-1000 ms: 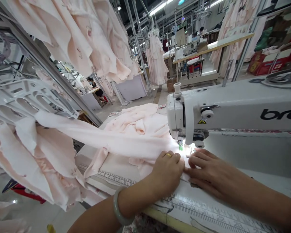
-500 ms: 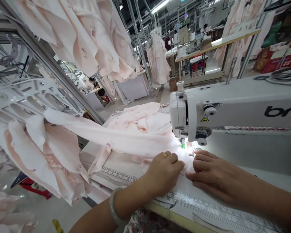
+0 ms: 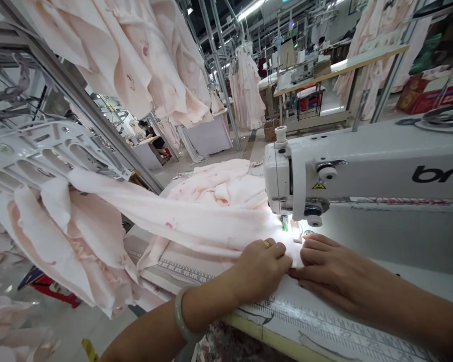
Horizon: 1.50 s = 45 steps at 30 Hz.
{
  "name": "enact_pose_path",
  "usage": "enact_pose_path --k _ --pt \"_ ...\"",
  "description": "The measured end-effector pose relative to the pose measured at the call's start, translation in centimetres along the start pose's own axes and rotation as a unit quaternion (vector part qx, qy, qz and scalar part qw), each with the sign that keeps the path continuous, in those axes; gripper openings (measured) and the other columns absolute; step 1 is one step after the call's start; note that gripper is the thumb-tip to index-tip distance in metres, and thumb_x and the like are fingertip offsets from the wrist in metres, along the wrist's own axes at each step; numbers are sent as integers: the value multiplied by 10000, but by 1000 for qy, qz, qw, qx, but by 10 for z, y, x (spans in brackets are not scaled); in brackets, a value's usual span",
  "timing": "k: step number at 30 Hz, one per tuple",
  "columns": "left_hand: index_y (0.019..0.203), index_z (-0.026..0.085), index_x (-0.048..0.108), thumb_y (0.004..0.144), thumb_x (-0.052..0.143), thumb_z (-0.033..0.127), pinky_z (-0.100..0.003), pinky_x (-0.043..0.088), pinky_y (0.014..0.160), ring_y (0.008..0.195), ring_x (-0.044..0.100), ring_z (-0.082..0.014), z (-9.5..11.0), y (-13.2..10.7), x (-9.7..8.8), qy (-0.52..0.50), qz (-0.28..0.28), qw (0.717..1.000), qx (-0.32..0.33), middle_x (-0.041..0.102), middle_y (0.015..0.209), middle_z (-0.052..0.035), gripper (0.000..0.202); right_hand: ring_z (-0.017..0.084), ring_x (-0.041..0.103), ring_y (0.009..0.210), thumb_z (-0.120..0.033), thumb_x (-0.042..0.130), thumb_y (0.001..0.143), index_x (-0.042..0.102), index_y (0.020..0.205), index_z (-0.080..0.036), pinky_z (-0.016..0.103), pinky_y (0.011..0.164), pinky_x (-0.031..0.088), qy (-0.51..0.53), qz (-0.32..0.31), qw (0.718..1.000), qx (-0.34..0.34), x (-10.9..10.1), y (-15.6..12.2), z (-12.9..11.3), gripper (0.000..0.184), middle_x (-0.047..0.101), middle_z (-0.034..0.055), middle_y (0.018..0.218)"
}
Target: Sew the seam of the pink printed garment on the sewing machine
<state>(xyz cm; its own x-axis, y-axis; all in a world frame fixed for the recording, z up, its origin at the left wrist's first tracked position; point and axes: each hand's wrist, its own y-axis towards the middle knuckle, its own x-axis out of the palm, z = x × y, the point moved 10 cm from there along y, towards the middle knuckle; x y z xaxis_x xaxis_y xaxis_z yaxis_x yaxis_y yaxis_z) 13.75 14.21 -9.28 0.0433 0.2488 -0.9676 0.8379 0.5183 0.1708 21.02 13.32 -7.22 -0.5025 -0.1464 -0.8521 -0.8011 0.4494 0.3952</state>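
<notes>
Pale pink fabric [image 3: 196,221] with small printed motifs stretches from the white slotted rack on the left to the needle area of a white sewing machine [image 3: 298,171]. My left hand [image 3: 262,269], with a ring and a bangle, is closed on the fabric's near edge just in front of the presser foot [image 3: 285,222]. Close beside it, my right hand [image 3: 335,271] has its fingers bent together at the fabric's edge, the fingertips pinching it. The lamp's glare washes out the cloth around the needle. More pink fabric [image 3: 219,183] lies bunched behind the strip.
A white slotted rack [image 3: 45,151] at left carries draped pink pieces [image 3: 79,246]. Pink garments [image 3: 136,55] hang overhead. A printed ruler [image 3: 309,314] runs along the table's front edge. Far off, a person [image 3: 151,133] sits at a table. A red box [image 3: 430,90] stands at right.
My left hand has shifted slightly right, closer to my right hand, drawing the fabric along. My right hand has barely moved.
</notes>
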Motion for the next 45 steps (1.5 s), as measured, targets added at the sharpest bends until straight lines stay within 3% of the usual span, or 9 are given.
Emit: enact_pose_path --k 7,14,25,29,31,35,42,45 --pt "1059 144 676 1050 575 119 -341 474 748 902 630 -220 -20 17 4 -12 -18 1000 -7 678 957 -62 105 229 599 836 -331 429 1193 706 1016 -254 419 861 419 -43 62 997 29 -7 -6 23 337 653 22 906" --pt "1015 166 662 1099 522 197 -358 490 799 871 632 -206 -23 2 -9 -39 64 997 -13 708 943 -42 166 212 577 805 -324 439 1195 692 988 -245 432 915 412 -24 39 999 19 -5 -5 17 336 615 0 856" --pt "996 171 737 1081 563 122 -340 515 838 905 668 -183 -19 4 1 -61 69 996 -4 765 1020 -38 200 205 599 821 -359 465 1184 714 956 -256 446 942 421 -2 21 999 50 -2 -6 25 353 635 2 871" --pt "1121 171 747 1107 548 149 -354 530 864 956 682 -197 -17 1 -4 -59 78 995 -4 778 1038 -41 201 202 659 810 -248 465 1141 734 1144 -276 446 961 425 -55 89 994 36 -20 -7 22 271 680 -9 886" --pt "1118 154 740 1105 539 145 -365 538 894 995 689 -208 -15 -2 -7 -59 83 995 1 779 1041 -46 202 199 674 807 -227 470 1127 721 1178 -279 442 973 423 -72 92 993 33 -22 -7 20 262 686 -16 896" --pt "1201 138 718 1055 579 94 -379 558 928 989 707 -211 -15 -5 -4 -73 65 995 -4 783 1111 -57 207 199 682 834 -255 434 1152 690 1096 -268 459 1038 392 -96 85 991 32 -17 -5 18 262 684 -16 921" --pt "1217 93 690 991 604 54 -413 593 1041 1138 726 -256 -34 10 6 -110 22 993 -45 769 1272 -150 244 316 703 1121 -388 462 1150 676 1320 -301 607 1159 332 -161 110 977 87 -7 -15 38 287 740 49 1155" --pt "1209 86 675 918 601 10 -430 588 1074 1158 720 -270 -40 18 11 -121 -2 991 -51 765 1259 -165 310 337 710 1143 -466 489 1154 682 1351 -295 632 1161 357 -163 114 975 102 -4 -20 45 325 741 64 1207"
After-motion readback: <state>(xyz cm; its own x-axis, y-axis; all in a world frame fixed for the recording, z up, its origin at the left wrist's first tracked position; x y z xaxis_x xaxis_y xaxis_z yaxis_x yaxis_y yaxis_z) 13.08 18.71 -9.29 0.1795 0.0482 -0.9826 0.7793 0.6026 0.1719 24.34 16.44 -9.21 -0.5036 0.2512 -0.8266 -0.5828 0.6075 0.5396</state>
